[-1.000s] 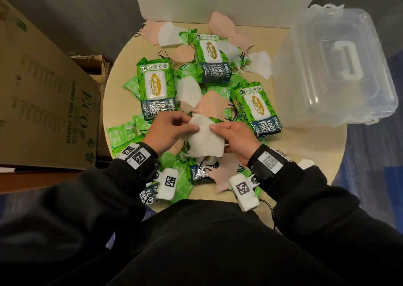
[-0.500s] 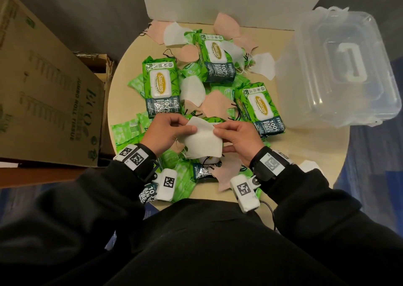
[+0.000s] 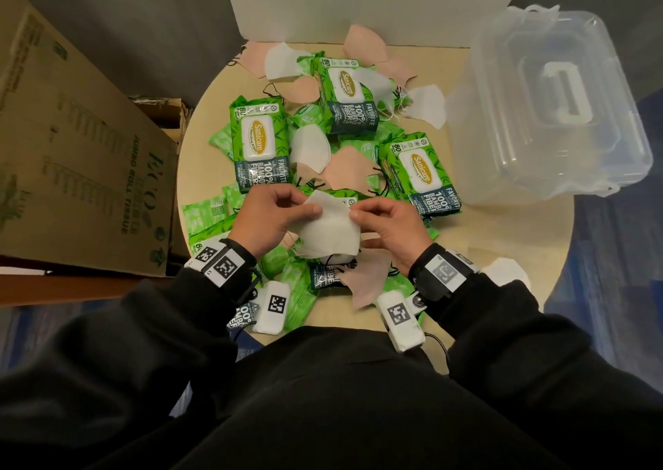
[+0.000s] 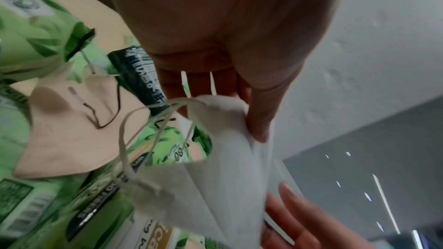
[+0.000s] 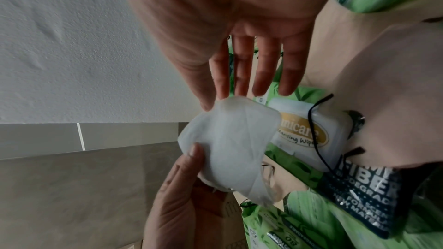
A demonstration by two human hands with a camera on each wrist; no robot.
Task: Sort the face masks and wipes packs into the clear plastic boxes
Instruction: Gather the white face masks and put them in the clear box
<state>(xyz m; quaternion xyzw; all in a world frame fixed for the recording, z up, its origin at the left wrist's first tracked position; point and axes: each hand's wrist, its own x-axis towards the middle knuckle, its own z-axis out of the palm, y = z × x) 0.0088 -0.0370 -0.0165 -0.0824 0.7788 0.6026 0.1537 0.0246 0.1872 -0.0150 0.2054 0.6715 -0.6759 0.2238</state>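
Note:
Both hands hold one white face mask [image 3: 328, 227] above the pile near the table's front. My left hand [image 3: 272, 215] pinches its left top edge between thumb and fingers; in the left wrist view the thumb presses the white mask [image 4: 230, 158] and its ear loops dangle. My right hand [image 3: 387, 218] pinches the right top corner; in the right wrist view its thumb and forefinger nip the mask [image 5: 230, 149] while the other fingers stay straight. Green wipes packs [image 3: 260, 146] and pink masks [image 3: 346, 171] lie scattered on the round table [image 3: 484, 254]. The clear plastic box [image 3: 549, 107] sits lidded at the right.
A large cardboard carton [image 3: 71, 146] stands left of the table. A white board [image 3: 358, 3] rises behind the table's far edge. One more white mask [image 3: 506, 272] lies near my right wrist. Small green sachets [image 3: 204, 215] spread at the left front.
The mask stays between both hands, with the fingers shifting slightly along its top edge. The camera has tilted a little, nothing else on the table moved.

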